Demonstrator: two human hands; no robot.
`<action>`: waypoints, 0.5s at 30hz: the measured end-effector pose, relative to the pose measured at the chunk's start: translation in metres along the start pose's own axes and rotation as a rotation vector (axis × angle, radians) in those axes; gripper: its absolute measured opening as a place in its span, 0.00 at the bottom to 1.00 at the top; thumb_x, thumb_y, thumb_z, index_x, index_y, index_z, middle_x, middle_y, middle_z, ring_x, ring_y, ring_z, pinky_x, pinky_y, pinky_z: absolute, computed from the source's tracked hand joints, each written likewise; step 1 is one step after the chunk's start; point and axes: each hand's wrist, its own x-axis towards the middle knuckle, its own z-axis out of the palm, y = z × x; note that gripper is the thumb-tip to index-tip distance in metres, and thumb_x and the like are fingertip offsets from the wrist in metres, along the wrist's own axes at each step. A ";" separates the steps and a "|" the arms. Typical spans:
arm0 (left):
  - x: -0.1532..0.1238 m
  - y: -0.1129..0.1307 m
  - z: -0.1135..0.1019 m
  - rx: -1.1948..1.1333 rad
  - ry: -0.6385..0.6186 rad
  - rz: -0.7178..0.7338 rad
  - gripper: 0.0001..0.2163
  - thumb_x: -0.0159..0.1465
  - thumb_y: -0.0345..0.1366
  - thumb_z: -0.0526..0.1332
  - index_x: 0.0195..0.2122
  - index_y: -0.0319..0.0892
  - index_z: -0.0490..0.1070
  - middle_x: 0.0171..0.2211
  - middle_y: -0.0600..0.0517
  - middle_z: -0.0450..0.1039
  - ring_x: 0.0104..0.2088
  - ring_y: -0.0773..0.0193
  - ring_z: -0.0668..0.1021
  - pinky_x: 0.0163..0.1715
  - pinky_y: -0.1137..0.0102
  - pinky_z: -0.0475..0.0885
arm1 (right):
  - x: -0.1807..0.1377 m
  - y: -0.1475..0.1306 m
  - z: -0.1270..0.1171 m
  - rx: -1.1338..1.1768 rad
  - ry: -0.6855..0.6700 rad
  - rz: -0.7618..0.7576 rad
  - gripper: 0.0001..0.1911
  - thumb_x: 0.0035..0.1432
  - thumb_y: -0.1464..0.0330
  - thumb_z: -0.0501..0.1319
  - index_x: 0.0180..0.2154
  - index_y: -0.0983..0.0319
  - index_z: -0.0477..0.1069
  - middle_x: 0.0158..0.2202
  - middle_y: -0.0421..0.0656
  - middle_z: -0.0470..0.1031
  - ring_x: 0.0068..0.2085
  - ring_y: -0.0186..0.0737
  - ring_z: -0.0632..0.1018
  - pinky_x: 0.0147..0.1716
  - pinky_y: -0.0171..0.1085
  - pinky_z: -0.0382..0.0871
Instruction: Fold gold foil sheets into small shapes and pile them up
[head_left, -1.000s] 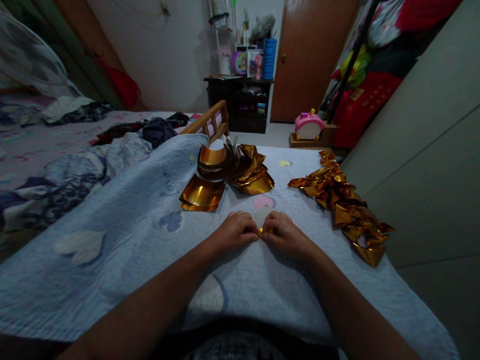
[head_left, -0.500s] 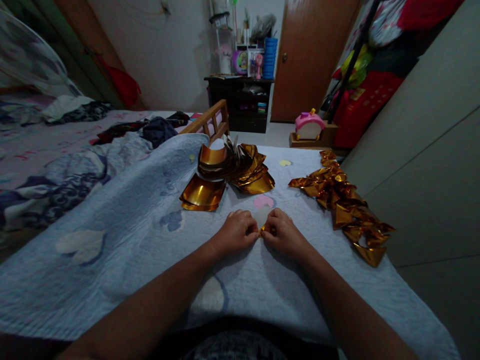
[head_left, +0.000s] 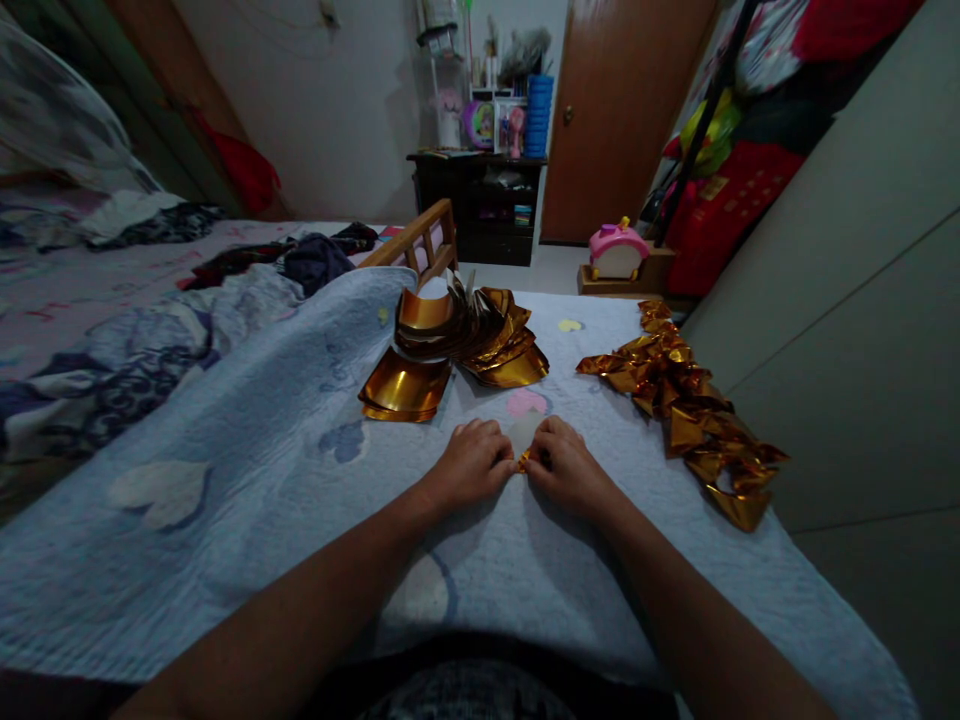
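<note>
My left hand and my right hand meet at the middle of a light blue quilt, fingers curled and pinched together on one small sheet of gold paper. Its pale back side shows between my fingertips, with a gold corner at the bottom. Beyond my hands lies a stack of flat gold sheets and a fanned pile of curled gold sheets. To the right a heap of folded gold pieces runs along the quilt's edge.
A wooden bed rail rises behind the quilt. Crumpled bedding and clothes cover the bed at left. A pale cabinet wall stands close on the right. Farther off are a dark desk, a brown door and a pink toy.
Both hands have shifted slightly up and closer over the gold sheet, fingers working its fold. The piles have not moved.
</note>
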 end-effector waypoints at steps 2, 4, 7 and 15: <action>0.000 0.001 0.000 0.007 -0.006 0.001 0.09 0.67 0.37 0.58 0.32 0.41 0.75 0.37 0.49 0.73 0.44 0.56 0.72 0.44 0.62 0.62 | 0.000 0.000 0.000 0.001 0.000 0.005 0.09 0.56 0.75 0.60 0.25 0.61 0.66 0.36 0.44 0.68 0.39 0.40 0.69 0.40 0.40 0.60; 0.000 0.002 0.000 0.008 -0.008 -0.006 0.08 0.67 0.37 0.59 0.32 0.41 0.74 0.37 0.48 0.73 0.44 0.55 0.72 0.44 0.62 0.62 | 0.001 0.000 0.000 0.004 -0.006 0.010 0.09 0.56 0.75 0.60 0.25 0.61 0.66 0.36 0.44 0.68 0.39 0.40 0.69 0.40 0.40 0.60; -0.001 0.003 0.002 0.006 0.004 -0.024 0.07 0.66 0.37 0.60 0.33 0.42 0.73 0.37 0.49 0.73 0.44 0.55 0.72 0.44 0.62 0.62 | 0.001 0.001 0.000 0.003 -0.014 0.012 0.09 0.56 0.75 0.61 0.25 0.61 0.66 0.36 0.44 0.68 0.39 0.40 0.69 0.40 0.40 0.60; -0.002 0.001 0.005 -0.015 0.026 -0.044 0.06 0.65 0.37 0.60 0.32 0.42 0.71 0.38 0.49 0.71 0.44 0.56 0.71 0.44 0.63 0.61 | 0.002 0.000 -0.001 -0.001 -0.008 0.020 0.09 0.56 0.75 0.61 0.25 0.61 0.66 0.36 0.44 0.68 0.39 0.41 0.70 0.40 0.40 0.60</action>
